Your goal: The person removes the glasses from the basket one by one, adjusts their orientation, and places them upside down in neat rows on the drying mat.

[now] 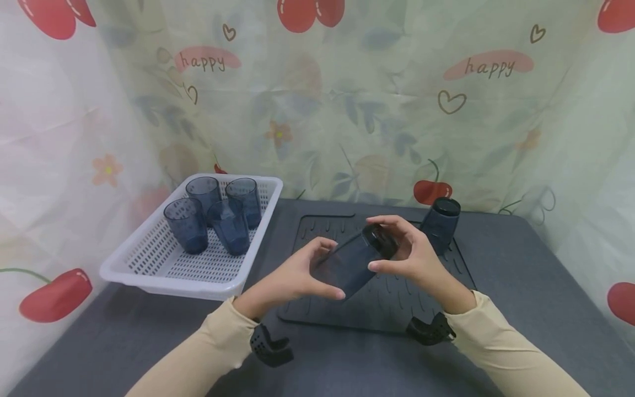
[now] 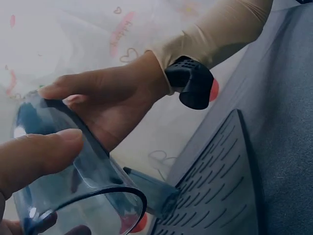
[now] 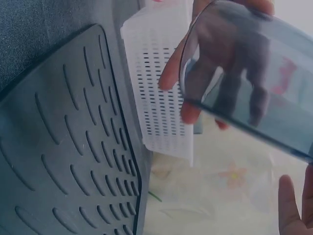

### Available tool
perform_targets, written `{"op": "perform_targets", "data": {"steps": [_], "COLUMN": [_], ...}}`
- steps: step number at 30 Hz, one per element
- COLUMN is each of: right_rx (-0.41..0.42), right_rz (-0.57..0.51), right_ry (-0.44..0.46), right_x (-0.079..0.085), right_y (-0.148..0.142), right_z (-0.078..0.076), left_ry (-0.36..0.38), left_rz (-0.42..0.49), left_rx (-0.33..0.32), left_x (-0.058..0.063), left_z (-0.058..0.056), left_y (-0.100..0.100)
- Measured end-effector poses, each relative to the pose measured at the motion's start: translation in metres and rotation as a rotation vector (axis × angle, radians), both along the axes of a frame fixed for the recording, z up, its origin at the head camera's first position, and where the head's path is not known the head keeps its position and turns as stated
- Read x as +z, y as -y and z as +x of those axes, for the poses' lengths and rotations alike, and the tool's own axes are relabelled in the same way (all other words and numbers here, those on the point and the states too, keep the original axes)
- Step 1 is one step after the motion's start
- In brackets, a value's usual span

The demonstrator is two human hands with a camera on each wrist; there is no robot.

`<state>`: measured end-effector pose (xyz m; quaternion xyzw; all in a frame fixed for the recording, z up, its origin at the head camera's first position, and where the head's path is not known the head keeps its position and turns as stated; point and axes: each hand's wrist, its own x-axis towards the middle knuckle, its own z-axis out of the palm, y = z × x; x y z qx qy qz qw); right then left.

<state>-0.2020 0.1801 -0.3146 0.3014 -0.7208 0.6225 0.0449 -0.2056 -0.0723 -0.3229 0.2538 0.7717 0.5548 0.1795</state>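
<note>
A blue-tinted drinking glass (image 1: 347, 266) is held tilted above a dark ridged drying mat (image 1: 392, 309), its mouth toward the lower left and its thick base toward the upper right. My left hand (image 1: 306, 273) grips it near the rim, the thumb along its near side. With thumb and fingers, my right hand (image 1: 410, 251) holds the base end. Through the clear wall in the right wrist view, left-hand fingers (image 3: 171, 71) show around the rim. A second glass (image 1: 439, 225) stands upside down at the mat's back right, just behind the right hand.
On the left, a white perforated plastic basket (image 1: 183, 290) holds several similar glasses (image 1: 230, 229), mouths up. The dark grey cloth-covered table (image 1: 516, 264) extends around the mat. A printed curtain (image 1: 317, 149) hangs behind and at both sides.
</note>
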Motion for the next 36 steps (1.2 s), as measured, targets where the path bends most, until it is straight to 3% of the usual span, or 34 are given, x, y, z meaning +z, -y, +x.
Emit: {"op": "perform_targets", "data": {"steps": [8,19,29,36], "right_rx": [0.008,0.050,-0.044,-0.089], "right_rz": [0.045,0.001,0.073,0.105], "right_ry": [-0.004,0.050,0.050,0.061], "right_x": [0.000,-0.004,0.005,0.008], "right_y": [0.004,0.005,-0.003,-0.011], "right_z": [0.002,0.003,0.002,-0.002], "left_ry": [-0.075,-0.028,-0.028,-0.061], "left_rz": [-0.125,-0.164,-0.064,-0.051], "left_rx": [0.019,0.019,0.065,0.001], "left_x": [-0.009,-0.003,0.007,0.007], "left_z": [0.001,0.004,0.003,0.002], "left_y": [-0.012,-0.012,0.012,0.026]}}
